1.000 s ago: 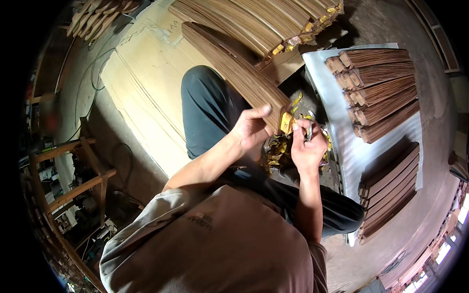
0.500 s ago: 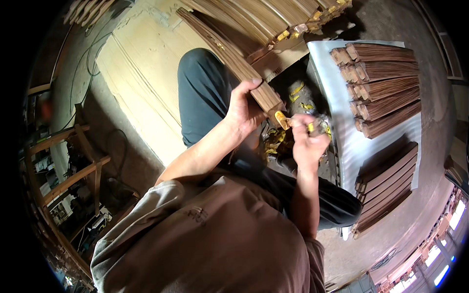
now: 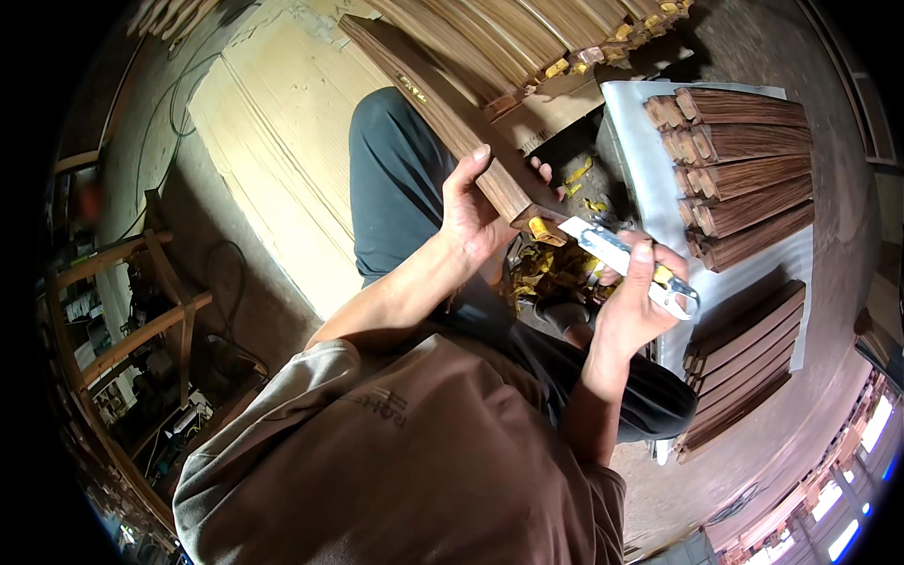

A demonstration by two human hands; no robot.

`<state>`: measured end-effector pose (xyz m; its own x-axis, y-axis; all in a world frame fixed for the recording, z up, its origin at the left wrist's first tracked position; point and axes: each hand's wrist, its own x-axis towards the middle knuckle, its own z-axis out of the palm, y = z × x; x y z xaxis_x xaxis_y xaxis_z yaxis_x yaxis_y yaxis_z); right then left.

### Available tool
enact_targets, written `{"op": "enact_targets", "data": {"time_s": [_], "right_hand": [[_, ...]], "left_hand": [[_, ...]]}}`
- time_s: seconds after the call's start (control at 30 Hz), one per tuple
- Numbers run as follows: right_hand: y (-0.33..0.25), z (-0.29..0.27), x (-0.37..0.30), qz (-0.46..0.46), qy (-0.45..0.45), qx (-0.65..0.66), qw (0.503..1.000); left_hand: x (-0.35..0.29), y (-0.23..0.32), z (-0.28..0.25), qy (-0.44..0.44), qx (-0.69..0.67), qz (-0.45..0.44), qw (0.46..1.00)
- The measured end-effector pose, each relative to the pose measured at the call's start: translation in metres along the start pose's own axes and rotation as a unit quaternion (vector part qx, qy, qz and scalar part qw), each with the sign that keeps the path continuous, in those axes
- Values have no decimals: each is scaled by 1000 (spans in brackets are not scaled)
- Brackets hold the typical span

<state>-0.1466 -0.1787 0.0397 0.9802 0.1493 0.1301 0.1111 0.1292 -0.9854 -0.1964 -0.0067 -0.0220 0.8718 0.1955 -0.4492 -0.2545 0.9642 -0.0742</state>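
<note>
My left hand (image 3: 471,212) is closed around a long dark brown wooden piece (image 3: 447,122), thumb on its upper face and fingertips showing past its far edge. The piece slants down to the right, over my knee. Yellow tape (image 3: 543,231) covers part of the narrow tenon at its near end. In my right hand (image 3: 636,306) is a utility knife (image 3: 603,247), gripped by its handle. Its flat pale blade end points toward the tenon, close to the wood; I cannot tell whether they touch.
Peeled yellow tape scraps (image 3: 537,273) lie below the tenon. Wooden pieces with taped ends (image 3: 508,47) are stacked ahead on cardboard (image 3: 273,179). To the right, more wooden pieces (image 3: 744,169) rest in two groups on a white sheet (image 3: 645,160). A wooden frame (image 3: 141,339) stands left.
My right hand has drawn back and right from the tenon and turned, so the knife now shows clearly. The wooden piece has rolled slightly in my left hand, its fingertips now visible beyond.
</note>
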Motion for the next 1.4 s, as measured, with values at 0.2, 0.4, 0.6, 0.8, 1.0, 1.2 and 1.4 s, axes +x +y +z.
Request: {"op": "enact_targets", "data": {"time_s": [0.2, 0.4, 0.6, 0.8, 1.0, 1.2, 1.4], "right_hand": [[17, 9, -10, -78, -34, -42, 995], [1, 6, -6, -85, -124, -131, 980], [-35, -6, -12, -105, -129, -154, 974], [-52, -27, -9, -192, -156, -242, 938], [-14, -11, 0, -294, -196, -368, 860], [4, -3, 12, -330, -259, -356, 835], [11, 10, 6, -355, -184, -386, 831]], "left_hand": [[5, 1, -5, -20, -12, -5, 1000], [6, 2, -6, -23, 14, 5, 1000], [-4, -7, -2, -3, -53, -35, 998], [7, -2, 3, -120, -15, -32, 992], [8, -1, -4, -105, -47, -42, 992], [6, -1, -5, -113, -19, -38, 993], [9, -1, -6, -132, -15, -43, 990]]}}
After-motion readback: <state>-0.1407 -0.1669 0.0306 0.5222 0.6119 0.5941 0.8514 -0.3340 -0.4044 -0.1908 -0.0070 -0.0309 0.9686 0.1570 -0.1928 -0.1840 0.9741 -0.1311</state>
